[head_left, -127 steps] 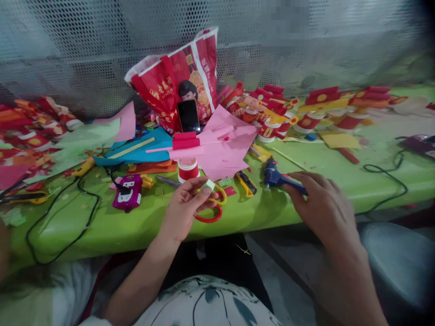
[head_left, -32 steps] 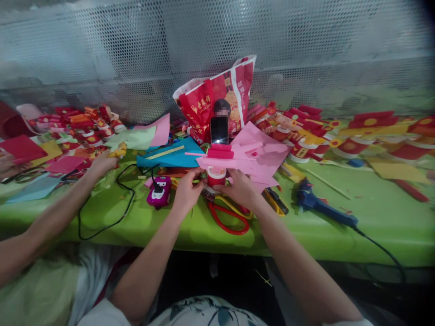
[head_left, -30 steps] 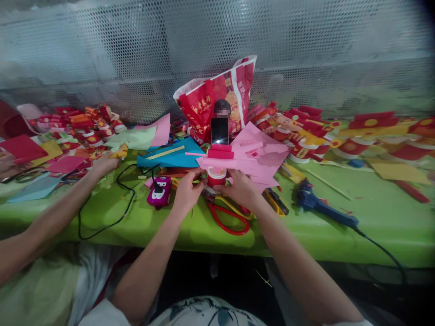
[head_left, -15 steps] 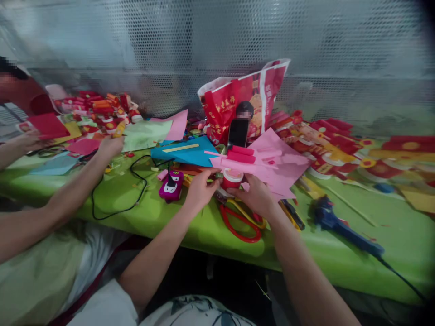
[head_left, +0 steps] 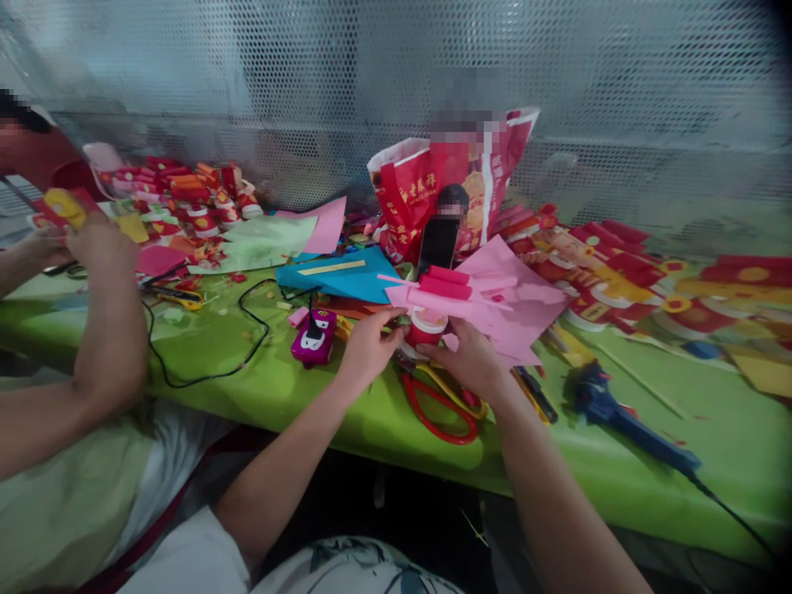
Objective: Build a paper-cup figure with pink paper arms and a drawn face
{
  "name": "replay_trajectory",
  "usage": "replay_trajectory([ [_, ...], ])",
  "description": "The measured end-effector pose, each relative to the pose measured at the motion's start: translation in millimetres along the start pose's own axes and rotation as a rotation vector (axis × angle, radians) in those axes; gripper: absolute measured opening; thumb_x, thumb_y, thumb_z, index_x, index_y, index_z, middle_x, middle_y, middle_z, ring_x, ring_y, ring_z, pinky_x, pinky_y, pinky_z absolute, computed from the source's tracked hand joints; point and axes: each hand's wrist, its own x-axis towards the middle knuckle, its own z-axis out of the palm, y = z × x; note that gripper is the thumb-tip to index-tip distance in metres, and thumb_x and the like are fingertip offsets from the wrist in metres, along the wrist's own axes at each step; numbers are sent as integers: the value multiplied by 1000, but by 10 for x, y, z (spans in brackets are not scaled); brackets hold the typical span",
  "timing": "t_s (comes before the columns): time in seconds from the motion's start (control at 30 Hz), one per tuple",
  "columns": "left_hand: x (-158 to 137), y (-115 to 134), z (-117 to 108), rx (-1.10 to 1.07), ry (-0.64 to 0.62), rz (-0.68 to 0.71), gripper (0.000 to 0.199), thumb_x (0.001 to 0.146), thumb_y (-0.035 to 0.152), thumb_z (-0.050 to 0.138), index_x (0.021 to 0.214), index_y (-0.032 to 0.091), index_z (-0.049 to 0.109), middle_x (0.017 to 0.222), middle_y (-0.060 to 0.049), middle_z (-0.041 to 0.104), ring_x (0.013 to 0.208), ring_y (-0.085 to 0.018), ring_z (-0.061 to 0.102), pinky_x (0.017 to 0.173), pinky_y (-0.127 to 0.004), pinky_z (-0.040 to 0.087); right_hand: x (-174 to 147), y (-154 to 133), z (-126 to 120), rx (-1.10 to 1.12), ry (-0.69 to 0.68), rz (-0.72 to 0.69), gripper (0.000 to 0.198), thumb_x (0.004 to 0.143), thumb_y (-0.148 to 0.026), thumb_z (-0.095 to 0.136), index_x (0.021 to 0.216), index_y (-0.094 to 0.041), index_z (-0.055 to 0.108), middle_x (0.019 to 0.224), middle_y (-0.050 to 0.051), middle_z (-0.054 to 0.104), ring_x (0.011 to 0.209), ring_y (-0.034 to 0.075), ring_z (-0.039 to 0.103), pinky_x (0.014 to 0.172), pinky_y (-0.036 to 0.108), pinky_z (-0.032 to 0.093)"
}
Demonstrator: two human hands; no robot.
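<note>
In the middle of the table, a small red cup with a white rim stands upright between my two hands. My left hand pinches at the cup's left side, its fingers curled. On the right side, the thumb and fingers of my right hand close on the cup. Just behind it lie pink paper sheets with dark pink paper rolls on top. Scissors with red and yellow handles rest below the cup, their blades partly hidden. A utility knife lies beside my right wrist.
A dark blue glue gun with a cord lies at right. Left of my hand sits a purple power socket. A red bag and a phone stand behind. A co-worker's arm works at left, near finished paper crafts.
My hands stay on the cup with hardly any motion. The co-worker's nearer hand has moved left and up, bringing a yellow piece to the red one. The view has shifted slightly.
</note>
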Motion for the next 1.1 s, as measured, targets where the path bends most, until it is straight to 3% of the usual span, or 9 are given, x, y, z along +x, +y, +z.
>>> replay_trajectory([
  [0.13,-12,16,-36,-28,3,2,32,90,22,67,121,21,72,123,-10,76,110,-27,72,91,-38,59,-6,-47,-29,-7,3,28,53,76,-47,77,121,-23,67,114,10,74,106,32,68,93,47,50],
  [0.27,-30,18,-80,-77,9,-8,31,89,22,68,119,19,73,122,-11,76,108,-26,72,90,-36,59,-123,-65,-208,-88,14,72,62,77,-49,77,130,-19,64,120,15,73,114,36,66,99,55,48],
  [0.37,-50,-31,-117,-126,24,-11,32,88,25,70,119,18,73,120,-12,76,106,-24,73,91,-36,58,-388,-83,-399,-144,43,-26,45,87,-47,69,125,-22,68,123,12,73,116,34,65,100,52,48],
  [0.43,-68,-76,-144,-181,19,-26,36,88,30,71,121,17,72,119,-12,76,105,-23,73,91,-35,58,-629,-119,-520,-141,52,-46,31,92,-44,62,114,-24,72,115,9,75,106,30,69,93,45,52],
  [0.57,-109,-117,-178,-268,48,-82,43,85,39,76,122,18,72,117,-11,77,102,-22,73,90,-34,58,-1096,-119,-788,-192,73,-10,27,99,-43,51,104,-28,74,110,6,76,98,26,71,86,40,54],
  [0.67,-134,-95,-166,-306,70,-106,47,82,40,80,122,18,73,118,-11,77,103,-22,73,91,-33,58,-1359,123,-1056,-464,223,166,32,100,-42,46,109,-28,73,114,9,74,103,31,69,86,44,53],
  [0.8,-166,-40,-128,-379,74,-90,46,80,37,81,122,19,73,122,-10,76,103,-20,72,86,-30,60,-1590,685,-1375,-769,197,397,39,98,-38,48,127,-21,67,126,17,69,109,38,65,88,51,52],
  [0.93,-194,-2,-114,-391,84,-101,45,79,37,82,120,20,74,121,-9,76,99,-19,72,81,-29,61,-1590,1104,-1430,-759,72,393,45,94,-37,53,134,-17,63,128,17,68,115,38,63,95,51,50],
  [1.1,-214,-40,-115,-359,121,-140,46,76,39,84,116,19,75,115,-9,77,93,-20,72,80,-32,63,-1447,1264,-1309,-681,20,338,45,96,-36,48,134,-18,61,119,15,71,109,35,65,94,47,50],
])
